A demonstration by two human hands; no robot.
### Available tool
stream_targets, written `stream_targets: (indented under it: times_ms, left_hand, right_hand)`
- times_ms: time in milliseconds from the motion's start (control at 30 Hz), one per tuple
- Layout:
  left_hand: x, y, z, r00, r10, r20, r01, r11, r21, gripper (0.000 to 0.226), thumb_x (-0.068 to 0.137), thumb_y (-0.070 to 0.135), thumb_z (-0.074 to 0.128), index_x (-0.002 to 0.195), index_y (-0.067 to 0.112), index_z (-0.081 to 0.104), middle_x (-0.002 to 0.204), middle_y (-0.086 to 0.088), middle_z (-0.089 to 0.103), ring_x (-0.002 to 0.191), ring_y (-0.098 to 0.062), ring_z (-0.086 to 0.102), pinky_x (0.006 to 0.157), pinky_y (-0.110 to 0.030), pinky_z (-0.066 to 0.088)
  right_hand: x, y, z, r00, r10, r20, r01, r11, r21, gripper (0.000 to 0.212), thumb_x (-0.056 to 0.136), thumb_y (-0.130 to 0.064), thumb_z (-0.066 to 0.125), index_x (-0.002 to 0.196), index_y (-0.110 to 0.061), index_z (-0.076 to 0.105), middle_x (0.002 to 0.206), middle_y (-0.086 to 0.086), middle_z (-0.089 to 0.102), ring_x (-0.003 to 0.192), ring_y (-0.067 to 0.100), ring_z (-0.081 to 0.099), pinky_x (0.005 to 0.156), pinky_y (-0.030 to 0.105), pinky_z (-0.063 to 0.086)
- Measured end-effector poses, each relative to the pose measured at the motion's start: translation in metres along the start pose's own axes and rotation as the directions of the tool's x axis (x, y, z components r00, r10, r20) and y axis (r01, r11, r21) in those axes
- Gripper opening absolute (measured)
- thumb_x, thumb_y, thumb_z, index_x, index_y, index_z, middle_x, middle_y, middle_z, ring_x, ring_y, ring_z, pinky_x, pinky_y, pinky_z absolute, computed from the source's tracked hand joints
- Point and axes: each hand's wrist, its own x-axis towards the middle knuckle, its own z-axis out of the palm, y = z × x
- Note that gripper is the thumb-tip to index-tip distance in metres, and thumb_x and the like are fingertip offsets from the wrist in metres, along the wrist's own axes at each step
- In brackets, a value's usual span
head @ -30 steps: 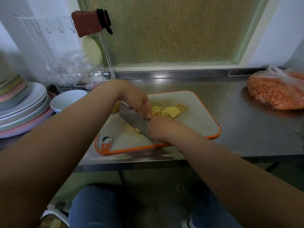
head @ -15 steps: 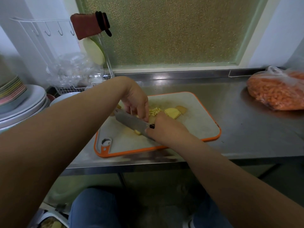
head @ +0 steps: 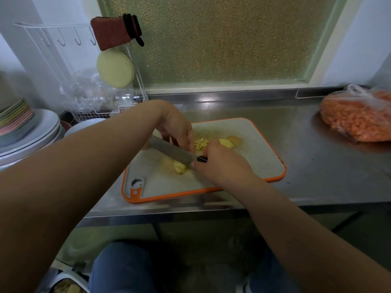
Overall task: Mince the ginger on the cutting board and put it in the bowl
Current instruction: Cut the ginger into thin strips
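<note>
Frosted glass is backing a steel bench, on which an orange-rimmed cutting board is lying. On the board, the right hand is wrapping its grip around the dark handle of a knife, whose blade is slanting toward the far left. The left hand is arching over the blade, fingers pointing down at it; whether they are pressing it cannot be told. Ginger is lying in three places on the board: a minced heap just beyond the blade, a small cut piece under its near edge, and larger chunks to the right of the heap. At far left, a white bowl is sitting beside stacked plates. At far right, a bag of carrots is resting on the bench.
</note>
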Motion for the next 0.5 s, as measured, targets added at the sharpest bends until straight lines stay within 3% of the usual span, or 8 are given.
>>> stream_targets:
  times_ms: [300, 500]
  left_hand:
    - [0.004, 0.001, 0.001, 0.996, 0.000, -0.086, 0.006, 0.997, 0.072, 0.021, 0.091, 0.012, 0.062, 0.082, 0.026, 0.074, 0.072, 0.009, 0.070, 0.070, -0.008, 0.060, 0.066, -0.025, 0.047]
    - [-0.002, 0.005, 0.003, 0.989, 0.012, -0.148, 0.007, 0.992, 0.129, 0.018, 0.093, 0.015, 0.061, 0.089, 0.027, 0.073, 0.079, 0.006, 0.067, 0.072, -0.010, 0.057, 0.062, -0.022, 0.046]
  right_hand:
    - [-0.005, 0.001, -0.013, 0.998, -0.040, -0.044, 0.039, 0.999, -0.024, 0.038, 0.088, -0.047, 0.059, 0.104, -0.016, 0.045, 0.084, -0.002, 0.054, 0.077, 0.022, 0.056, 0.062, 0.033, 0.044]
    - [-0.013, 0.002, -0.031, 0.995, -0.086, -0.040, 0.084, 0.995, -0.056, 0.038, 0.086, -0.048, 0.062, 0.099, -0.017, 0.045, 0.079, -0.004, 0.050, 0.076, 0.019, 0.054, 0.056, 0.031, 0.038]
